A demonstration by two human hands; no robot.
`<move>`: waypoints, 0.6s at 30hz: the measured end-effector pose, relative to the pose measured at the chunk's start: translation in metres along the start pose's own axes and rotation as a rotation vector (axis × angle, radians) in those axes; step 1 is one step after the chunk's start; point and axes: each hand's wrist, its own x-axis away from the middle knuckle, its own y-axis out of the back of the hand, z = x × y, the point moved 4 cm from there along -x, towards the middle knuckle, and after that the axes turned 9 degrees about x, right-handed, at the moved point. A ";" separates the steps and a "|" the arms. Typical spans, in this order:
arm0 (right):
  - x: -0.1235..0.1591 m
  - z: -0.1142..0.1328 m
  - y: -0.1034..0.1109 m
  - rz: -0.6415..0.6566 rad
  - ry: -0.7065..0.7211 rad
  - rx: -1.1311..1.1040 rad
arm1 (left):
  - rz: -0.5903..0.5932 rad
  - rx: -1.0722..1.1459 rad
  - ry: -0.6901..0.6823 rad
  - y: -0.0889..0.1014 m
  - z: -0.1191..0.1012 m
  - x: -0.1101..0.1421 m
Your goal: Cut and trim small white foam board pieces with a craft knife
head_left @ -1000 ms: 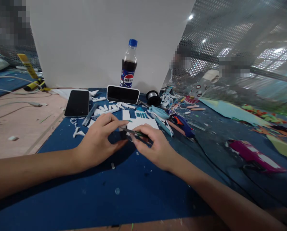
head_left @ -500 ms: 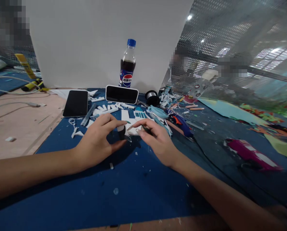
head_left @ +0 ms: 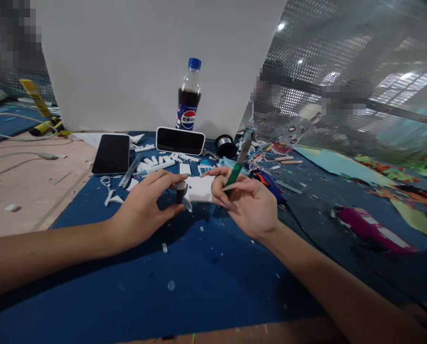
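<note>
My left hand (head_left: 147, 200) pinches a small black-and-white piece (head_left: 181, 192) between thumb and fingers. From its lower edge a curled, clear-looking strip (head_left: 187, 204) sticks out; what the piece is I cannot make out. My right hand (head_left: 251, 203) is turned partly palm up, its fingers closed around a green-handled craft knife (head_left: 234, 176). The knife's metal blade points up and away, apart from the piece. Between and behind my hands lies a white sheet-like block (head_left: 200, 188), partly hidden by the right fingers.
At the back stand a cola bottle (head_left: 189, 98) and a propped phone (head_left: 180, 141). A dark tablet-like device (head_left: 111, 154) lies left. White scraps, a wire spool (head_left: 225, 145), a corded blue glue gun (head_left: 272, 188) and a magenta object (head_left: 373, 229) lie around the blue mat (head_left: 134, 296).
My right hand has drawn back to the right from the piece and turned over, swinging the knife blade upward. My left hand keeps its pinch in nearly the same place.
</note>
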 end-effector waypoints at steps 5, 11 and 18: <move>0.002 0.001 -0.003 0.029 0.012 -0.011 | -0.003 0.036 0.004 0.000 -0.001 0.000; 0.003 0.001 -0.004 0.010 -0.019 0.014 | 0.008 0.052 -0.019 0.000 -0.003 -0.001; 0.002 0.002 -0.005 0.031 -0.006 0.028 | -0.010 0.042 -0.019 0.002 -0.003 -0.001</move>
